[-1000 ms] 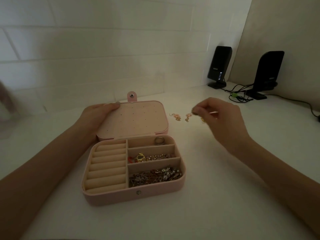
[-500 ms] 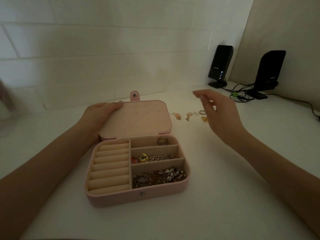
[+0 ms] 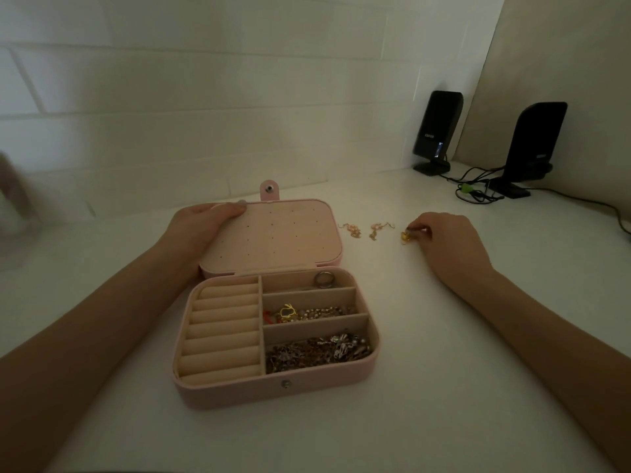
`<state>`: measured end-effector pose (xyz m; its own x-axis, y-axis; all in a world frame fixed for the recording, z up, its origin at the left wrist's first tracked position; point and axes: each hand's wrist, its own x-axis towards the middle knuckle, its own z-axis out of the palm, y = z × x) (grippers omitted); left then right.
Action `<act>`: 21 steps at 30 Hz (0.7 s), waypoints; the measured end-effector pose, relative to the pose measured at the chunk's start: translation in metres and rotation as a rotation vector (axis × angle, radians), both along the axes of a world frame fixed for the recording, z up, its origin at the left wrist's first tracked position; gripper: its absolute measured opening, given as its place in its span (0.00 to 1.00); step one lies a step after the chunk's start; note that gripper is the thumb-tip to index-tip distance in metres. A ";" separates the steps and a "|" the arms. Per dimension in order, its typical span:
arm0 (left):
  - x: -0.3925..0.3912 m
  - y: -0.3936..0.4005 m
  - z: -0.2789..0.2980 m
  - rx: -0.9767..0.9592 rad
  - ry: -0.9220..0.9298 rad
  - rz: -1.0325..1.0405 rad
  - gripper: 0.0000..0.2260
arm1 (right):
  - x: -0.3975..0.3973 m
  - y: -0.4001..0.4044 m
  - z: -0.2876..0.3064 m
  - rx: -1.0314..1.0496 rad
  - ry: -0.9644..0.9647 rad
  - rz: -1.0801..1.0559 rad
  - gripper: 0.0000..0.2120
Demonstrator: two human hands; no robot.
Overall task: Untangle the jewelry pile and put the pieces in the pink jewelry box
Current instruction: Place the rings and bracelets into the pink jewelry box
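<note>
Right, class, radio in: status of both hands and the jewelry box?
Left hand holds open lid. Right hand pinching gold piece on table. Two earrings still out of pink jewelry box. Nothing blocking.

This looks like a desk in a room at home. A smooth white table sits against a white brick wall, and two small black speakers stand at the far right with their dark cables lying loose beside them. A pink jewelry box with rings and chains inside lies open in the middle.
</note>
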<state>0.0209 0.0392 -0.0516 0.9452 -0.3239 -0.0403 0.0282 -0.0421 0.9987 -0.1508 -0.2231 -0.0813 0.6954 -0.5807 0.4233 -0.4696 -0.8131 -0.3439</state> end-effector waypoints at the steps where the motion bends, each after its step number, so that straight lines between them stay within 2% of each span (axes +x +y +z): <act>1: 0.000 0.000 0.000 0.001 -0.003 0.001 0.05 | -0.002 0.000 0.001 -0.013 -0.008 -0.016 0.08; 8: -0.001 0.000 0.000 -0.011 -0.007 0.001 0.05 | -0.001 -0.003 0.000 -0.080 0.107 -0.090 0.09; 10: -0.001 0.000 0.000 -0.015 -0.011 0.010 0.05 | -0.001 -0.002 0.001 -0.071 0.055 -0.085 0.09; 11: -0.001 0.000 0.000 -0.013 -0.012 0.011 0.05 | -0.002 0.002 0.005 -0.031 -0.033 -0.060 0.09; 13: -0.001 -0.001 0.000 -0.006 -0.013 0.005 0.05 | -0.006 0.023 0.018 0.069 -0.258 0.076 0.06; 15: 0.000 0.000 0.001 -0.001 -0.010 0.007 0.05 | -0.011 0.058 0.033 0.113 -0.369 0.336 0.04; 18: -0.001 0.000 0.001 0.005 -0.007 0.007 0.05 | -0.016 0.104 0.045 0.145 -0.290 0.667 0.05; 21: 0.000 0.001 0.001 0.004 -0.001 0.002 0.06 | -0.011 0.126 0.040 0.188 -0.140 0.726 0.06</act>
